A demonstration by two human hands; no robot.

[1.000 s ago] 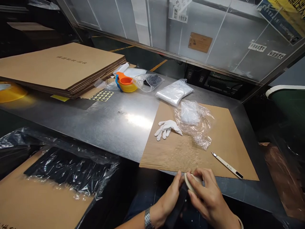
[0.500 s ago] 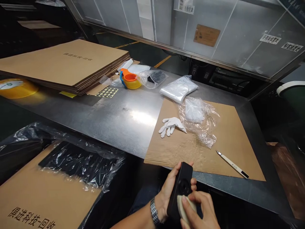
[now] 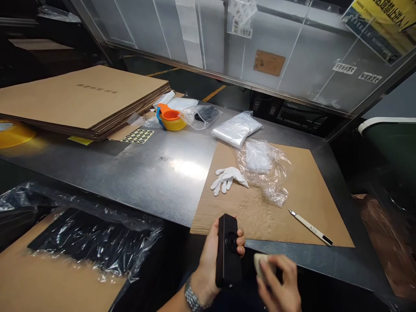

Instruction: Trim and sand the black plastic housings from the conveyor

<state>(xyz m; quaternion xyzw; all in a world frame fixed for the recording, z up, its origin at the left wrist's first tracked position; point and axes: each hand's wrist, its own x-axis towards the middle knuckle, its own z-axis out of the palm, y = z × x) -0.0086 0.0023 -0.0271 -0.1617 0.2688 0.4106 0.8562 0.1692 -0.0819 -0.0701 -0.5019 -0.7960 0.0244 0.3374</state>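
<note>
Fingers of the left hand (image 3: 208, 260) wrap a black device (image 3: 228, 251), upright just before the desk (image 3: 156, 169) edge. Beside it, the right hand (image 3: 281, 286) pinches a pale pad (image 3: 261, 263). Farther on, a white knife (image 3: 310, 227) marked "A26" lies on cardboard (image 3: 308, 190). Printing on the far cardboard stack (image 3: 84, 95) is unreadable.

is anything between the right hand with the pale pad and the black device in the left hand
Nothing visible does. The left hand holds the slim black rectangular device upright, and the right hand, holding a small pale pad, sits just beside it with only a narrow open gap.
</note>
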